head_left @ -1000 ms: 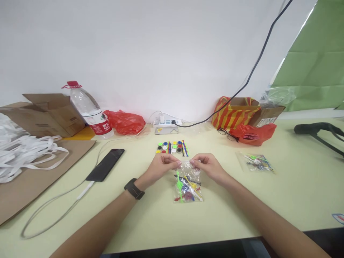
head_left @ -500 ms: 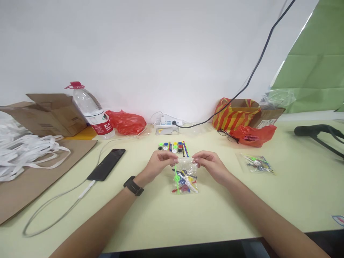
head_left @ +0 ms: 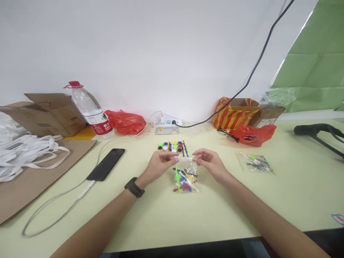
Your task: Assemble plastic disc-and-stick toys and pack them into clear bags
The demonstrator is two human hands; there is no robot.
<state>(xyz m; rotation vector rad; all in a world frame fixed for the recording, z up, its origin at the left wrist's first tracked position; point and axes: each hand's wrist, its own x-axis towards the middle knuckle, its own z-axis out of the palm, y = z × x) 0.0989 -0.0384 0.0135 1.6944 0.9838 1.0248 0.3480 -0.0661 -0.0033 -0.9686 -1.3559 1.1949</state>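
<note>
A clear plastic zip bag (head_left: pixel 186 181) with several colourful plastic arrow-shaped spinner pieces inside lies on the table in front of me. My left hand (head_left: pixel 160 164) pinches the left corner of its top edge between thumb and fingers. At the right corner, my right hand (head_left: pixel 209 163) has the same edge in a pinch. Just beyond my hands, round plastic discs (head_left: pixel 175 147) and thin coloured sticks (head_left: pixel 185 148) lie in small groups. A second filled bag (head_left: pixel 258 163) rests flat to the right.
A phone (head_left: pixel 106 165) on a white cable lies at left, near cardboard and white straps (head_left: pixel 32 154). Along the wall stand a carton (head_left: pixel 51 114), a water bottle (head_left: pixel 92 114), red plastic bags, a power strip (head_left: pixel 166 123) and a striped bag (head_left: pixel 233 114). A black cord hangs down.
Both hands stay at the bag's top edge, with only slight shifts of the fingers. The bag has moved very slightly to the right in view.
</note>
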